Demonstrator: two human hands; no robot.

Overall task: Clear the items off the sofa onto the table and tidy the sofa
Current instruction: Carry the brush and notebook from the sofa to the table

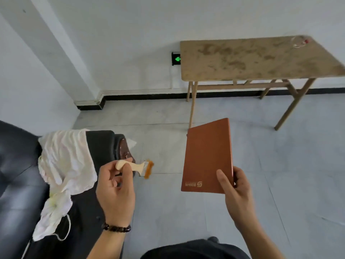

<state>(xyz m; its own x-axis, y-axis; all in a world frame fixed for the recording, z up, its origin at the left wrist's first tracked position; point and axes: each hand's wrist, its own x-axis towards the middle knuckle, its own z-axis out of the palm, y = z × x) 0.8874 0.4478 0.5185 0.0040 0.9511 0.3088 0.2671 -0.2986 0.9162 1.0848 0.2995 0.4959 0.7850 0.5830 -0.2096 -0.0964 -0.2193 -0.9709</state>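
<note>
1. Left hand (115, 189) is up in front, its fingers curled round the pale wooden handle of the brush (134, 166). Thumb and fingertips pinch it, and the orange bristles point right, out over the floor (168, 212).
2. Right hand (237, 191) has the notebook (207, 157). The thumb lies across the orange cover at its lower right corner with the fingers behind. The book is held up and slightly tilted, with a logo near its bottom edge.
3. Both items are in the air, between the sofa and the table, touching neither.
4. The black sofa (15, 174) fills the left edge, its arm reaching out toward the floor.
5. A white cloth (65, 161) lies crumpled over that arm and hangs down onto the seat. A thin string trails from its lower end.
6. The wooden table (252, 58), its top stained, stands by the far wall at upper right, well apart from both hands.
7. On its far right corner lies a small white cord (299, 43) with a red bit, too blurred to say more.
8. A dark bead bracelet (116, 228) circles the left wrist.
9. A green arrow sign (176, 58) glows on the wall, just left of the table.
</note>
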